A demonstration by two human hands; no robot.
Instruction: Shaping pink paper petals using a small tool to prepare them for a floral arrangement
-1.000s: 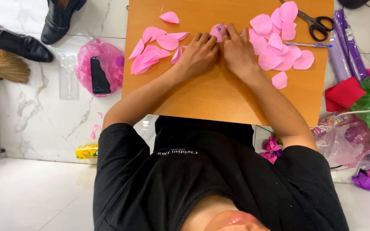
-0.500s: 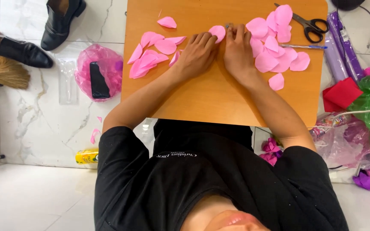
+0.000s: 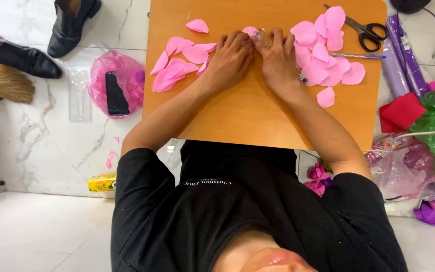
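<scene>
1. The left hand (image 3: 230,60) lies palm down on the orange-brown wooden table (image 3: 247,116), a little above the centre of the frame, its fingers curled and pinched onto a pink paper petal (image 3: 250,31).
2. The right hand (image 3: 278,58) lies just beside it, touching it at the fingertips, its fingers bent and gripping the same petal together with a thin stick (image 3: 264,33) that pokes out between the two hands.
3. That petal sits at the upper middle of the table, mostly hidden under the fingertips.
4. To the left of the hands is a pile of pink petals (image 3: 177,63), overlapping one another, with one lone petal (image 3: 197,25) lying above it.
5. To the right is a second petal pile (image 3: 328,50), touching the right hand's edge, and a single petal (image 3: 325,97) below it.
6. Black-handled scissors (image 3: 361,29) lie at the upper right of the table, a pen (image 3: 357,56) just under them.
7. On the marble floor at left sit a pink plastic bag (image 3: 122,70) bearing a black phone (image 3: 116,92), and black shoes (image 3: 71,25) at the upper left.
</scene>
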